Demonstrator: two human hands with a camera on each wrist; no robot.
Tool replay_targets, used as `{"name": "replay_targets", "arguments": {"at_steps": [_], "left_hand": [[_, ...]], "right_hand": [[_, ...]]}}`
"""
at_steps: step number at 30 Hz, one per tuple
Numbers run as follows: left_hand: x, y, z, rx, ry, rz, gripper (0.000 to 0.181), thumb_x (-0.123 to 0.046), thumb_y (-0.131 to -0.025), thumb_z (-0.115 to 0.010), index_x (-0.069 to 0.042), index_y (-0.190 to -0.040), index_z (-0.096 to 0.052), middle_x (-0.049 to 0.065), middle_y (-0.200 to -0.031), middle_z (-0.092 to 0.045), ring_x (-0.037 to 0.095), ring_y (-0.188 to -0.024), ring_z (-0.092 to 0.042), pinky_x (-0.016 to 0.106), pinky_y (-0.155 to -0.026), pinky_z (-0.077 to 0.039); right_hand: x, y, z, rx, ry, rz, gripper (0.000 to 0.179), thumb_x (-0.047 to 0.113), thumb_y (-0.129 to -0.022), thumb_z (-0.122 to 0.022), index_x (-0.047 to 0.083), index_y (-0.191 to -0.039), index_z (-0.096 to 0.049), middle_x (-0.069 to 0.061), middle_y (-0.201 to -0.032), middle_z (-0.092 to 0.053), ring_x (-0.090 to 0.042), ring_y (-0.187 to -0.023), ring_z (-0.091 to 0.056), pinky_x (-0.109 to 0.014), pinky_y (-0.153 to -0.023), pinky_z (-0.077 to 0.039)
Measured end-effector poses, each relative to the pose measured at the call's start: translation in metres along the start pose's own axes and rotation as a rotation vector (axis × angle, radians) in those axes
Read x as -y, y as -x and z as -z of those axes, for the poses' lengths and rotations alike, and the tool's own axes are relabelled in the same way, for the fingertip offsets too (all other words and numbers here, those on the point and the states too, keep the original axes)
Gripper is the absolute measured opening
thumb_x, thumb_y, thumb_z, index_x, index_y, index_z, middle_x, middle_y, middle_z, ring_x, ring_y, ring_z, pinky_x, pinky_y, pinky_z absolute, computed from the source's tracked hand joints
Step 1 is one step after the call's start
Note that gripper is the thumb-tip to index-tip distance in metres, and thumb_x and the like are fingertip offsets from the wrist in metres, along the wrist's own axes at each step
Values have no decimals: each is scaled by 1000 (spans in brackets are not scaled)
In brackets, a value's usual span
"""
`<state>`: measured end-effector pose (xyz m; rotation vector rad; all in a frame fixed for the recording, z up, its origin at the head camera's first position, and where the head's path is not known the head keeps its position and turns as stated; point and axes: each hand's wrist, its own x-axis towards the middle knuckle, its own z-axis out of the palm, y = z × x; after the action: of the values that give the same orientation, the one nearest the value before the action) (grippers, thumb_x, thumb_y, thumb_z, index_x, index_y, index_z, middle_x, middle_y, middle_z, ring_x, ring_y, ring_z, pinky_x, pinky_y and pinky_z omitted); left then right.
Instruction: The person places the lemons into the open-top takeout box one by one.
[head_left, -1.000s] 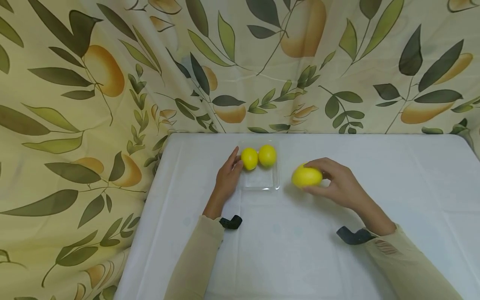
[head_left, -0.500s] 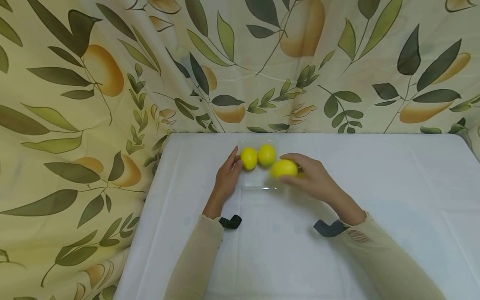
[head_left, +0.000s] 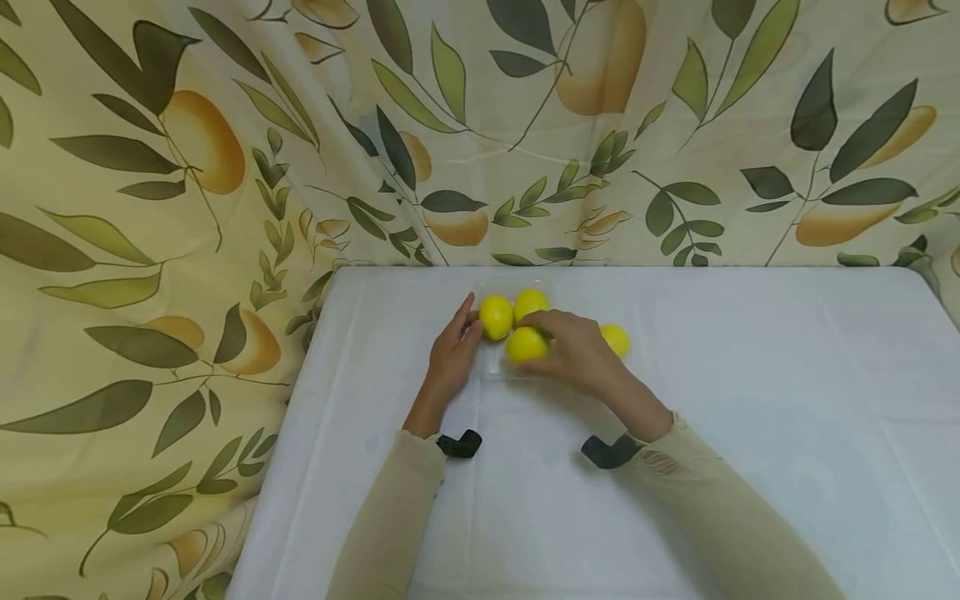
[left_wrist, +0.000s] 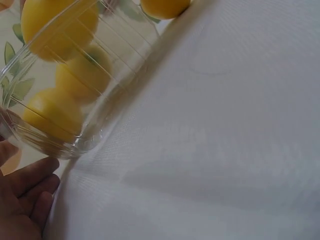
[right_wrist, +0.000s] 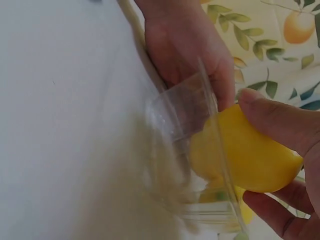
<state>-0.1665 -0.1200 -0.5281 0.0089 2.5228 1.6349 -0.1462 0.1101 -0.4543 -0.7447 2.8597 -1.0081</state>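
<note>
A clear plastic container stands on the table, with two lemons inside it, a left one and a right one. My right hand pinches another lemon between thumb and fingers, over the front part of the container. In the right wrist view that lemon is at the container's rim. Along the container's left side lies my left hand, fingers extended; in the left wrist view its fingertips are at the wall. Behind my right hand a further lemon rests on the table, partly hidden.
A white cloth covers the table. Patterned curtains with leaves and fruit hang behind the table and on its left. Black straps sit at both wrists.
My right hand has carried its lemon leftward from beside the container to above its front part. The lemon on the table has come into sight behind that hand. The left hand stays put.
</note>
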Motion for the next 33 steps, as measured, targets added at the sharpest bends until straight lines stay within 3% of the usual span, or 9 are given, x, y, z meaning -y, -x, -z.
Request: {"name": "replay_targets", "arguments": {"at_steps": [12,20,26,28,33], "left_hand": [[0,1,-1,-8,-6,-15,52,-50,-106,-43,-56,-155,-25,-7,-149,-56,20,-147,-43,51,-124,-31],[-1,2,-3,-5,-9,-13,51,-49,-107,-41,-57,-154,-23,-6,-150,-55,20,-148,-41,51,-124,-30],[0,2,-3,-1,-12,-17,52,-49,-107,-42,-56,-155,-24,-6,-149,-55,20,-148,-41,52,-124,-30],[0,2,-3,2,-12,-16,52,-49,-107,-42,-56,-155,-24,-6,-150,-55,20,-148,-41,52,-124,-30],[-1,2,-2,-7,-9,-14,52,-49,-107,-42,-55,-155,-24,-6,-150,-55,20,-148,-42,52,-124,-30]], "right_hand": [[5,-9,-21,9,95,18,59,45,-78,-87,12,-124,-70,-3,-114,-76,-24,-98,-70,-45,-83,-52],[2,-9,-24,-22,-60,12,47,31,-82,-86,8,-120,-73,-7,-114,-75,-23,-98,-72,-42,-91,-59],[2,-8,-23,-43,-72,17,43,28,-84,-84,7,-120,-74,-7,-112,-76,-22,-99,-72,-41,-92,-58],[4,-9,-24,-62,-76,10,41,28,-85,-84,6,-118,-75,-8,-110,-77,-23,-99,-72,-43,-94,-57],[9,-10,-30,-126,-46,-35,40,32,-84,-84,8,-115,-76,-7,-105,-79,-25,-100,-73,-71,-110,-35]]}}
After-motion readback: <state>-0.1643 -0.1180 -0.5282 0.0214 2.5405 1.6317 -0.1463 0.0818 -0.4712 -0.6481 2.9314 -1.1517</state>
